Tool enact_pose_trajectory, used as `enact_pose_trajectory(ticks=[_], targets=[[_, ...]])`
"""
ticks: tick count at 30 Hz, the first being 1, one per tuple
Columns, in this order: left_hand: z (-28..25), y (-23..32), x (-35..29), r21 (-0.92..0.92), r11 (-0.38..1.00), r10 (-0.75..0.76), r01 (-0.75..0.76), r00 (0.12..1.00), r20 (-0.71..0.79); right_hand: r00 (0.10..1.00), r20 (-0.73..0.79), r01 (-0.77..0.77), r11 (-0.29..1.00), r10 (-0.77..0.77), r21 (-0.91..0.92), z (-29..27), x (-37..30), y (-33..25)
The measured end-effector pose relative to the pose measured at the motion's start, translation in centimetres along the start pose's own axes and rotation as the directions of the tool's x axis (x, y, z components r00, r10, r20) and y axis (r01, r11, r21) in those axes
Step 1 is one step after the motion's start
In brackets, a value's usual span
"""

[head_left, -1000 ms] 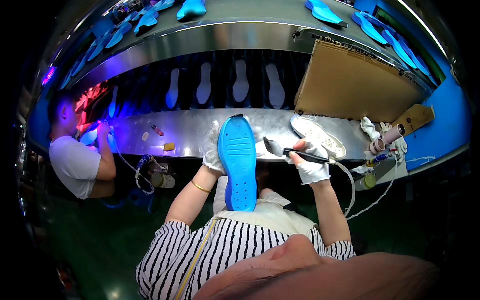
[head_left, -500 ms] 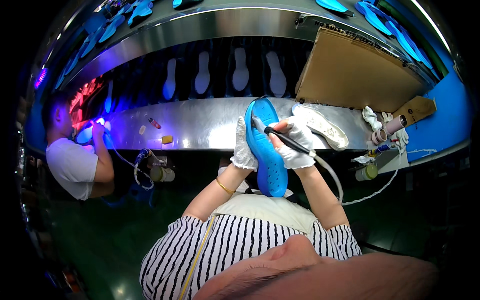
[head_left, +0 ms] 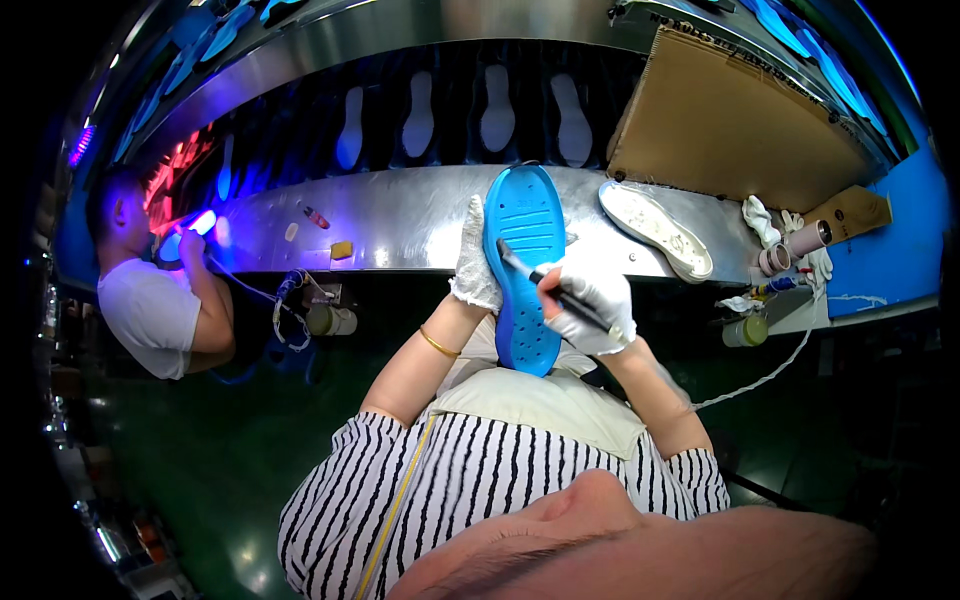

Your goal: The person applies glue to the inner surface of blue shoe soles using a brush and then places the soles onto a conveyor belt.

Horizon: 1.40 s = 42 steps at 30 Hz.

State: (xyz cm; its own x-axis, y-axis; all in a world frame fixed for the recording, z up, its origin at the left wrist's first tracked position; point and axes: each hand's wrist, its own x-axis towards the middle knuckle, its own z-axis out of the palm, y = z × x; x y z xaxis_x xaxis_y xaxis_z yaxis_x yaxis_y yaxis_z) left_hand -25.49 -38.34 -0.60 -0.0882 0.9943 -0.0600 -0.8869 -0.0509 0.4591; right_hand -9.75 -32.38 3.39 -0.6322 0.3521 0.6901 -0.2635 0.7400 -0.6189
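My left hand (head_left: 476, 262), in a white glove, grips the left edge of a blue shoe sole (head_left: 529, 295). The sole stands nearly upright in the picture, its ridged, holed inner face toward me. My right hand (head_left: 597, 303), gloved with bare fingertips, is closed around a black-handled brush (head_left: 577, 301). The brush's dark tip lies at the inner left rim of the sole, around mid-length. A pale hose shows by my right forearm. To the right on the metal bench rests a white shoe sole (head_left: 655, 229), touched by neither hand.
Beyond the metal bench (head_left: 400, 215), a dark conveyor carries several grey soles (head_left: 498, 110). A cardboard sheet (head_left: 740, 115) leans at right, near pinkish rolls (head_left: 808, 238) and a jar (head_left: 745, 331). A yellow block (head_left: 342, 250) lies left. A co-worker (head_left: 150, 300) sits far left.
The brush tip has moved down along the sole's left rim, away from its top end. The sole now faces me more squarely. The whole view has shifted slightly.
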Motion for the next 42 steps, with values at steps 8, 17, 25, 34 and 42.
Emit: enact_pose_trajectory(ticks=[8,17,25,34,42], targets=[[0.7,-2.4,-3.1,0.289,0.938,-0.180,0.193,0.981,-0.071,0.865,-0.063,-0.464,0.843,0.497,0.273,-1.8,-5.6,1.2],[0.7,-2.9,-0.7,0.149,0.987,-0.064,0.059,0.997,0.031,0.759,-0.020,-0.599,0.711,0.650,0.367,-1.3,-4.9,1.0],[1.0,-1.0,1.0,0.070,0.979,0.197,-0.194,0.979,-0.045,0.801,0.056,-0.512,0.633,0.596,0.581,-1.6,-2.4,-1.0],[0.4,1.0,3.4,-0.109,0.948,0.318,-0.298,0.893,0.320,0.714,0.208,-0.587,0.411,0.668,0.697,-1.7,-2.5,-0.4],[0.3,2.4,3.6,0.123,0.931,0.255,-0.344,0.853,0.455,0.699,0.231,-0.626,0.422,0.677,0.656,-1.2,-3.2,0.5]])
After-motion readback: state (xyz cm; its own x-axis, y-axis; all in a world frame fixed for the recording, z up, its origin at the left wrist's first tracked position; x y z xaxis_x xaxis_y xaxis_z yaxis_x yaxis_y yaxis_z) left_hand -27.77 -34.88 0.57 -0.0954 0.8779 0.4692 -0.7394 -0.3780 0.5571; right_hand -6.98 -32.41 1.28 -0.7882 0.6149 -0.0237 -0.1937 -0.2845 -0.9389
